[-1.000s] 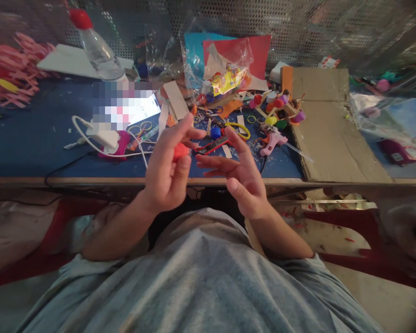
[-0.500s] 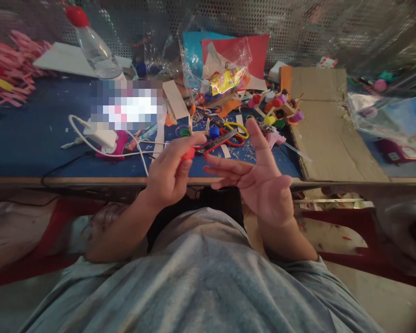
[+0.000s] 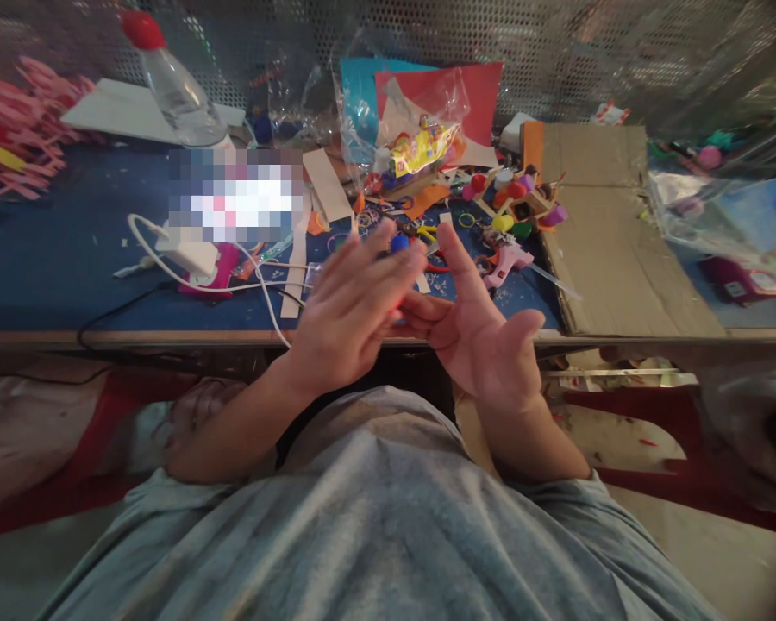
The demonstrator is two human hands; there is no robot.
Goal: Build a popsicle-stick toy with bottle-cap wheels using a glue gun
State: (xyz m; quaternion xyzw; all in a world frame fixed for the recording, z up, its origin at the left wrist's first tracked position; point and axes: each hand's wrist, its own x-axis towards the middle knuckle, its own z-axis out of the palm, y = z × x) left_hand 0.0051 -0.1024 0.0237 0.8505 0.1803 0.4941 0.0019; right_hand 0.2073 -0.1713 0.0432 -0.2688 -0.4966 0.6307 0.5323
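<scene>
My left hand (image 3: 353, 306) reaches across in front of me, its fingers extended and blurred, over the fingertips of my right hand. Between the two hands a bit of a small red rounded piece (image 3: 397, 312) shows; most of it is covered, and its kind is unclear. My right hand (image 3: 488, 336) is turned palm up with index finger and thumb spread apart, while its other fingers lie under the left hand at the red piece. Just beyond my fingers are scissors with yellow handles (image 3: 425, 233), partly hidden, and a blue cap (image 3: 399, 243).
A pink glue gun (image 3: 510, 263) lies right of my hands, beside flat cardboard (image 3: 611, 233). Coloured caps on sticks (image 3: 510, 194) stand behind. Left are a white charger (image 3: 184, 254) with cables and a clear bottle (image 3: 181, 99). Red and blue sheets (image 3: 485, 99) lie at the back.
My left hand has moved right with the red piece, its fingers straightening, and now overlaps my right fingertips. The right hand has shifted slightly, its lower fingers more bent.
</scene>
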